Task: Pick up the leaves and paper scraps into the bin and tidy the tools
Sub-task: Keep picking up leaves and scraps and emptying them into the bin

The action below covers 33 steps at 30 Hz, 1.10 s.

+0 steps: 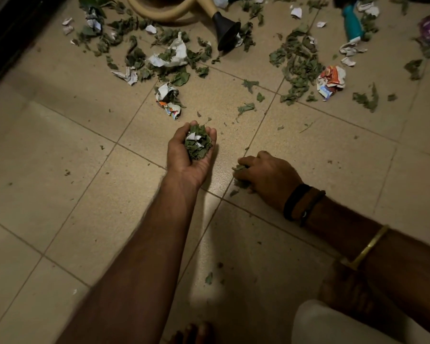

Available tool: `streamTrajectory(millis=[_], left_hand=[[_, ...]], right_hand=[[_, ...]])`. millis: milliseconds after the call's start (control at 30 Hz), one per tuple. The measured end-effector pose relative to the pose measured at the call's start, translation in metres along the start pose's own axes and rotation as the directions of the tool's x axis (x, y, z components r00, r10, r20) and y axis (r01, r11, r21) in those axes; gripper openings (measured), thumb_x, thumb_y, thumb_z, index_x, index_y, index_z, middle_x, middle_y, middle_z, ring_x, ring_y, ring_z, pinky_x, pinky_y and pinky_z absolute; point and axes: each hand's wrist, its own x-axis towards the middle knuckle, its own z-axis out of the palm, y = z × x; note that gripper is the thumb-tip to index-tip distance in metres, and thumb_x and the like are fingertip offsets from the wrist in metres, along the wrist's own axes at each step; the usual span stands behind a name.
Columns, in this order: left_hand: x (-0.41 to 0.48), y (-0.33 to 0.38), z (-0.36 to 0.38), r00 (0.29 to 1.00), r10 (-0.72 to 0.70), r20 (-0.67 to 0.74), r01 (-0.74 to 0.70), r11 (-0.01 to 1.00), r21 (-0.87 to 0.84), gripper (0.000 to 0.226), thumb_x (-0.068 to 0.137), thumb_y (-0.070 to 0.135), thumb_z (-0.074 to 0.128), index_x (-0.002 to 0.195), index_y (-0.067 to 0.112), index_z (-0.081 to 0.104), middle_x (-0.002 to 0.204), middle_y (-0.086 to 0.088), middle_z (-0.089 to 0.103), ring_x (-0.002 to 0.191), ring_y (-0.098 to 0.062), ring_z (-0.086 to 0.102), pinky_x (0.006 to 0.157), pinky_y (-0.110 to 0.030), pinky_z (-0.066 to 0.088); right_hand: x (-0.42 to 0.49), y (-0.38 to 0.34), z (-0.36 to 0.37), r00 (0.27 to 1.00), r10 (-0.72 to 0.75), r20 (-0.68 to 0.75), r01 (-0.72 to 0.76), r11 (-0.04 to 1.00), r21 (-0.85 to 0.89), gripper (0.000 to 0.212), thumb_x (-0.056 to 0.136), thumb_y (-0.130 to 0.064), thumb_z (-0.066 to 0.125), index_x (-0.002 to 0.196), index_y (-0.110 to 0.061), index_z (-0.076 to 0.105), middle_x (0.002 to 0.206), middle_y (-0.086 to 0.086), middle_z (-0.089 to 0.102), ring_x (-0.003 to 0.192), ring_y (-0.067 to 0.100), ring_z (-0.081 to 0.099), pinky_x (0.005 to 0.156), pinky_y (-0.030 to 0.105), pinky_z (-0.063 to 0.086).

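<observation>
Green crumpled leaf scraps, likely light and brittle, fill the curled left hand; right hand pinches more, so scoop from beneath.

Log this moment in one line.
left hand: cups green leaf bits, white paper scrap | right hand: grips green leaves on beige tiled floor | bin: unseen

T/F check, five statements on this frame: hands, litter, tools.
1. Left hand cups a leafy handful with a paper scrap. True.
2. Right hand is raised and empty. False: it rests on the floor, gripping leaves.
3. A bin stands beside the hands. False: none in view.
4. The nozzle is black. True.
5. The teal tool lies by the left hand. False: it lies top right, away from both hands.
</observation>
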Motion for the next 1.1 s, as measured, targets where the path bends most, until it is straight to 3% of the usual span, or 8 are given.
streamTrajectory(millis=[233,500,567,633,700,767,867,1100], left_hand=[[-0.001,-0.006,0.004,1.0,-0.006,-0.014,0.006,0.999,0.033,0.017,0.096,0.014,0.057,0.087,0.002,0.064,0.079,-0.014,0.063,0.073,-0.022,0.063,0.07,-0.035,0.062],[-0.004,-0.024,0.014,0.999,-0.04,0.002,0.04,0.998,0.043,0.011,0.094,0.013,0.061,0.09,0.003,0.064,0.079,-0.015,0.065,0.074,-0.023,0.065,0.078,-0.037,0.061],[-0.005,-0.027,0.019,0.999,-0.04,0.013,0.04,0.998,0.05,0.01,0.094,0.012,0.061,0.091,0.003,0.063,0.079,-0.015,0.065,0.076,-0.023,0.065,0.079,-0.037,0.06],[-0.008,-0.029,0.025,0.999,-0.044,0.01,0.043,0.998,0.052,0.01,0.094,0.012,0.061,0.091,0.003,0.063,0.08,-0.016,0.065,0.077,-0.024,0.065,0.08,-0.037,0.06],[-0.017,-0.032,0.032,0.998,-0.058,-0.021,0.059,0.997,0.044,0.011,0.095,0.013,0.061,0.092,0.003,0.063,0.083,-0.016,0.065,0.079,-0.024,0.065,0.077,-0.038,0.061],[-0.035,-0.037,0.042,0.996,-0.075,-0.054,0.077,0.996,0.038,0.012,0.096,0.015,0.06,0.094,0.003,0.064,0.082,-0.015,0.066,0.079,-0.024,0.066,0.074,-0.037,0.062],[-0.079,-0.039,0.068,0.992,-0.098,-0.086,0.102,0.994,0.048,0.013,0.098,0.017,0.059,0.095,0.004,0.063,0.084,-0.014,0.065,0.077,-0.023,0.065,0.069,-0.035,0.061],[-0.238,0.008,0.174,0.985,-0.125,-0.118,0.125,0.992,-0.009,0.014,0.097,0.016,0.06,0.1,0.003,0.063,0.086,-0.015,0.063,0.079,-0.025,0.063,0.069,-0.036,0.061]], right_hand=[[0.002,0.017,0.012,0.992,0.06,-0.11,-0.045,0.99,0.131,0.025,0.098,-0.012,0.047,0.099,-0.011,0.072,0.098,0.008,0.066,0.089,0.025,0.059,0.079,0.04,0.051],[0.027,0.075,-0.01,0.797,0.581,-0.164,-0.471,0.769,0.433,0.018,0.089,-0.006,0.067,0.098,-0.016,0.079,0.094,0.004,0.075,0.091,0.021,0.068,0.083,0.027,0.053],[0.032,0.084,-0.022,0.755,0.655,-0.041,-0.494,0.609,0.62,0.017,0.083,-0.009,0.077,0.098,-0.016,0.079,0.094,-0.001,0.075,0.091,0.015,0.067,0.084,0.023,0.05],[0.034,0.087,-0.04,0.7,0.679,0.221,-0.48,0.219,0.849,0.02,0.077,-0.005,0.083,0.093,-0.016,0.077,0.093,-0.002,0.074,0.082,0.013,0.069,0.076,0.025,0.057],[0.03,0.085,-0.061,0.672,0.593,0.444,-0.416,-0.193,0.888,0.022,0.078,0.004,0.078,0.091,-0.013,0.07,0.09,0.008,0.073,0.066,0.014,0.069,0.054,0.023,0.056],[0.022,0.083,-0.082,0.651,0.548,0.525,-0.337,-0.411,0.847,0.025,0.081,0.01,0.072,0.095,-0.009,0.064,0.091,0.011,0.071,0.066,0.015,0.07,0.049,0.019,0.054],[-0.001,0.074,-0.126,0.629,0.509,0.588,-0.238,-0.594,0.769,0.029,0.082,0.013,0.069,0.1,-0.007,0.06,0.098,0.011,0.069,0.073,0.017,0.073,0.062,0.023,0.059],[-0.076,0.015,-0.295,0.626,0.445,0.641,-0.177,-0.719,0.672,0.026,0.086,0.01,0.066,0.108,-0.002,0.059,0.107,0.014,0.069,0.082,0.018,0.07,0.064,0.023,0.059]])
